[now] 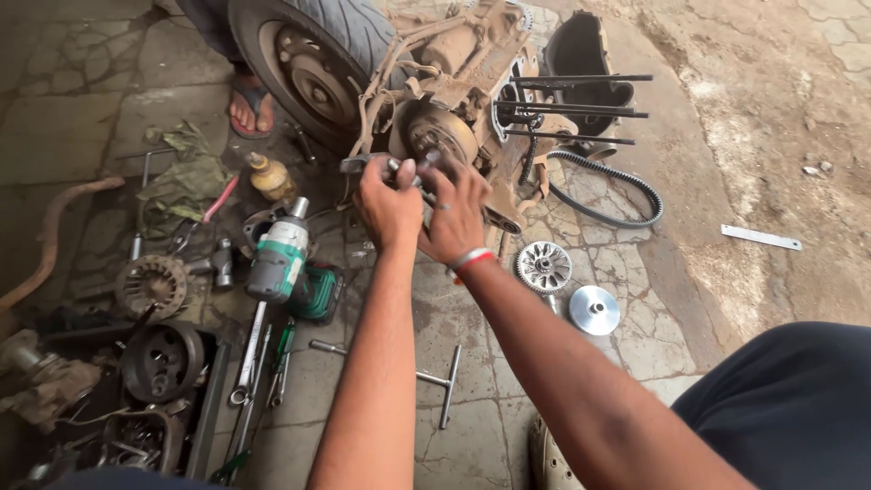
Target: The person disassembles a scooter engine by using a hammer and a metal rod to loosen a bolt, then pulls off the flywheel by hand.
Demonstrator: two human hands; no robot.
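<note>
A dirty scooter engine block [472,82] with its rear wheel [313,54] lies on the stone floor. My left hand [386,207] grips the handle of a metal wrench [363,165] set against the round rotor [440,136] on the engine's side. Beside it, my right hand [456,216], with a red and white band at the wrist, is also closed around the same tool. Several long black studs [581,109] stick out of the engine to the right.
A green cordless impact wrench [281,259], spanners [249,358], a T-handle wrench [449,386], a clutch drum [163,361], two pulley discs [544,268], a black drive belt [608,195], an oil bottle [270,177] and a green rag [186,172] lie around. Another person's sandalled foot [250,104] stands behind the wheel.
</note>
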